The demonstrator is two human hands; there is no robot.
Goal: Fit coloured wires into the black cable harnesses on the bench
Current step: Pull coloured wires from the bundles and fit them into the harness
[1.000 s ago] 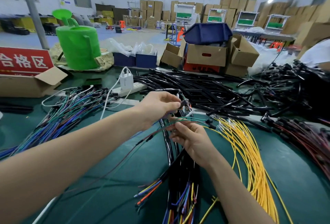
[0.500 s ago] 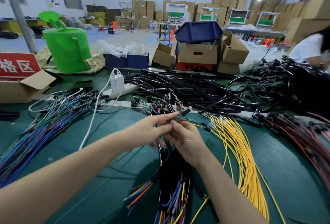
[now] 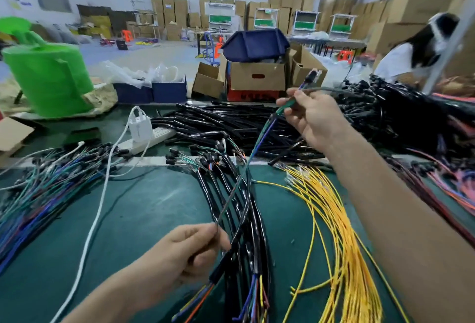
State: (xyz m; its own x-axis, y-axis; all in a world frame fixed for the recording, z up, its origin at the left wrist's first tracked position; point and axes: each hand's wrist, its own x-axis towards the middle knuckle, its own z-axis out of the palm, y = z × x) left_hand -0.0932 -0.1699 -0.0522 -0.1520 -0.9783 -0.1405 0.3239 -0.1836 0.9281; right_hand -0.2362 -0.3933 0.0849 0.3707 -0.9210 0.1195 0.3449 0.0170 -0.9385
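Observation:
My right hand is raised over the bench and pinches a thin bundle of green and blue wires just below its small black connector. The bundle stretches taut down to my left hand, which pinches its lower end near the bench front. Under that line lies a bunch of black cable harnesses with coloured wire ends poking out at the bottom. Loose yellow wires lie to the right of them.
Mixed blue and green wires are piled at the left, red wires at the right, black sleeves behind. A white charger and power strip sit mid-bench. Cardboard boxes, a green can and a person are behind.
My hands were together at mid-bench; now the right has lifted up and right with the connector end while the left has drawn back toward me, pulling the wire bundle straight.

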